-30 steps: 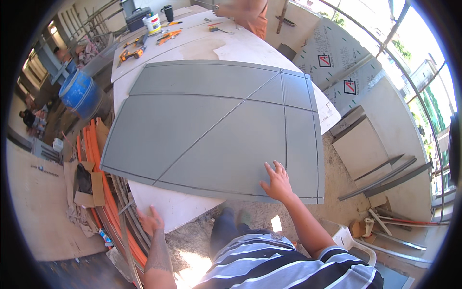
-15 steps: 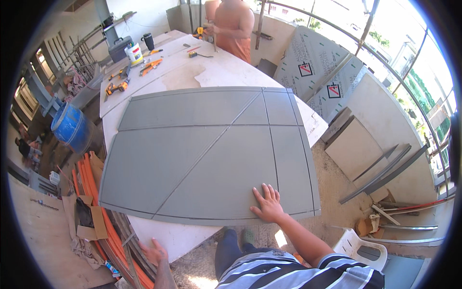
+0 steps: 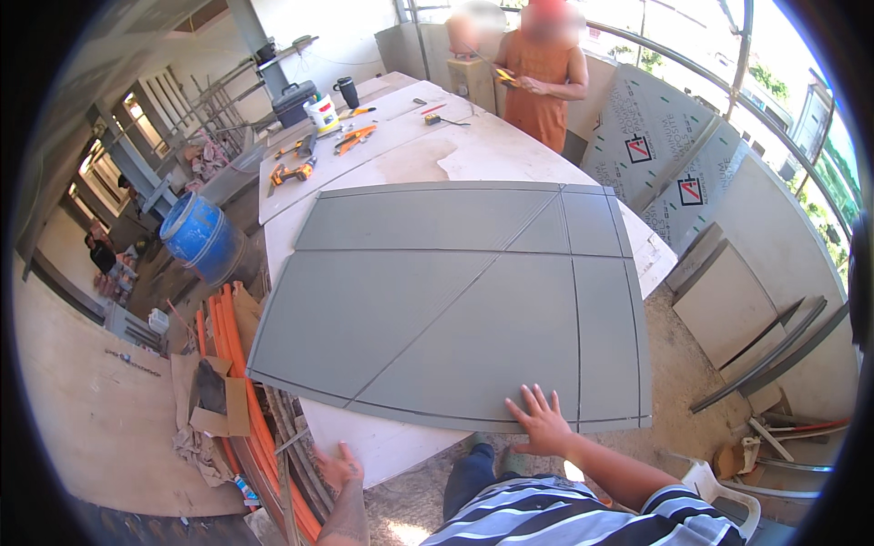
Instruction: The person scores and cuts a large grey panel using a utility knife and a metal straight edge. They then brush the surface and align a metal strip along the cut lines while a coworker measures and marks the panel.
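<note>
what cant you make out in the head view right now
All in the head view:
Underside of the grey panel: hidden by its upper face.
Tabletop beneath it: covered by the panel.
Palm of the right hand: hidden by its back.
White chair: partly hidden by the sleeve.
Co-worker's yellow item: too small to identify.
Left forearm: cut off by the lower edge.

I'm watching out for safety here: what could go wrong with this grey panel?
The grey panel juts past the white table at its near right, so pressing there could tip it.

The right hand rests open on top by the near edge, so it might not stop a slide.

The dark diagonal line may be a groove; if so, the panel could bend along it.
</note>
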Demonstrator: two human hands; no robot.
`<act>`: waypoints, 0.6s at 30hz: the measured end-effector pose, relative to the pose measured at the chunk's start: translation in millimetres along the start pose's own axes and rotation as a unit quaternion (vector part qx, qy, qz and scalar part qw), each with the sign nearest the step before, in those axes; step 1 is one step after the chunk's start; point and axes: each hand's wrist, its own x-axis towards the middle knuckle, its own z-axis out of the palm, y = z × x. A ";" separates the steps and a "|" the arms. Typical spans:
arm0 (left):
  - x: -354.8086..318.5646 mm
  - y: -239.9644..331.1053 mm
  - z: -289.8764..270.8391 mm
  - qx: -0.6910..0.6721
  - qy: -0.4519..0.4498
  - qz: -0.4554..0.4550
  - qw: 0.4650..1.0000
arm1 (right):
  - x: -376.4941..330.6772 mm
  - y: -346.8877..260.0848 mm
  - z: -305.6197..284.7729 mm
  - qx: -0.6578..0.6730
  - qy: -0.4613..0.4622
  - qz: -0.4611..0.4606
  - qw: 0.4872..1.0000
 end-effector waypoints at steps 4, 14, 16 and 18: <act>0.5 -8.9 2.0 -0.019 0.024 0.024 0.999 | 5.0 5.9 7.0 -0.078 0.005 -0.010 0.997; 0.7 -6.7 1.6 -0.020 0.012 0.017 1.000 | -3.3 28.5 14.7 -0.084 0.021 -0.052 0.995; 10.9 -19.0 13.7 -0.032 0.019 0.035 0.999 | 0.9 30.6 6.2 -0.097 0.004 -0.033 0.995; 10.4 -21.9 16.7 -0.025 0.023 0.032 0.999 | 3.6 42.2 -10.2 -0.109 -0.031 -0.015 0.993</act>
